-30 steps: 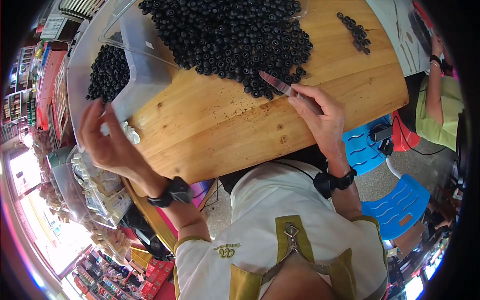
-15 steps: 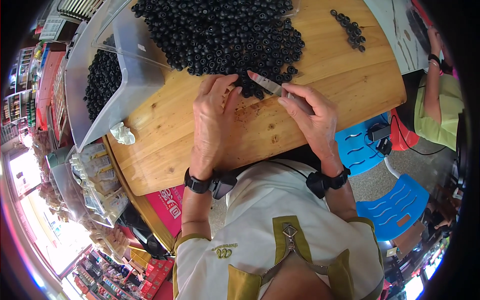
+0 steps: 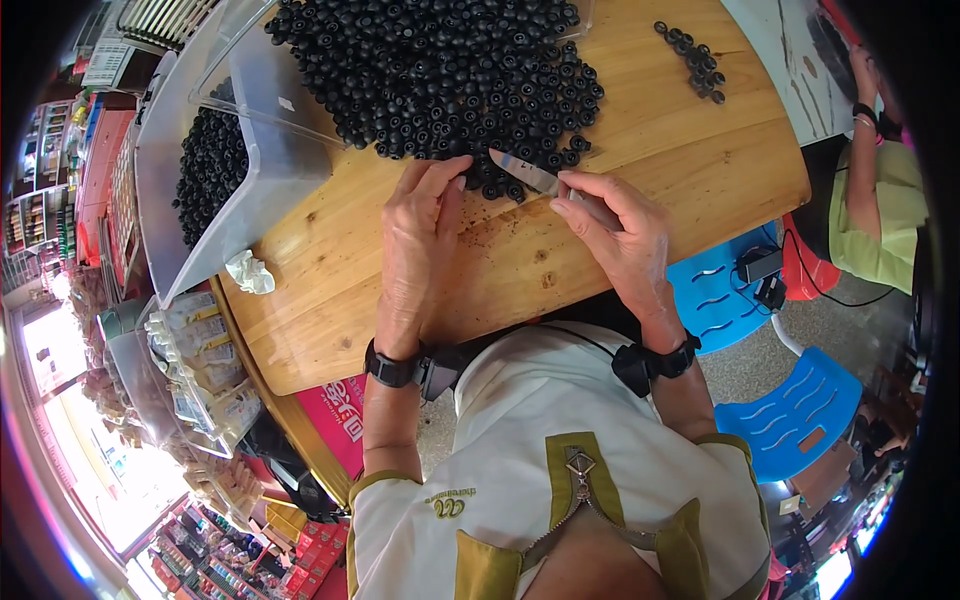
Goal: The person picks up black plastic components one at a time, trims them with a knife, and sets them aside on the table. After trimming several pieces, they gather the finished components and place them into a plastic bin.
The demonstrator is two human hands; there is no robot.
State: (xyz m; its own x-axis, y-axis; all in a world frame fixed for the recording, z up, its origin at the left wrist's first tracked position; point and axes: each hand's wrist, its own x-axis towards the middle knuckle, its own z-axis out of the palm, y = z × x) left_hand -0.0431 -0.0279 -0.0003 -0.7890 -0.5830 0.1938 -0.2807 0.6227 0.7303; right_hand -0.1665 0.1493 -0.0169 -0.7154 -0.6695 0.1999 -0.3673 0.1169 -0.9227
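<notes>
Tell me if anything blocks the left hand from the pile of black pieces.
Nothing visible does: the left hand is at the near edge of the black pieces, with the knife in the right hand to its right.

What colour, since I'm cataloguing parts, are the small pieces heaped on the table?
The heaped pieces are black; the head view shows them.

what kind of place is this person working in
Probably a small workshop or shop: a heap of small round black parts lies on a light-brown wooden table, beside a translucent plastic bin, with tightly stocked shelves beyond.
</notes>
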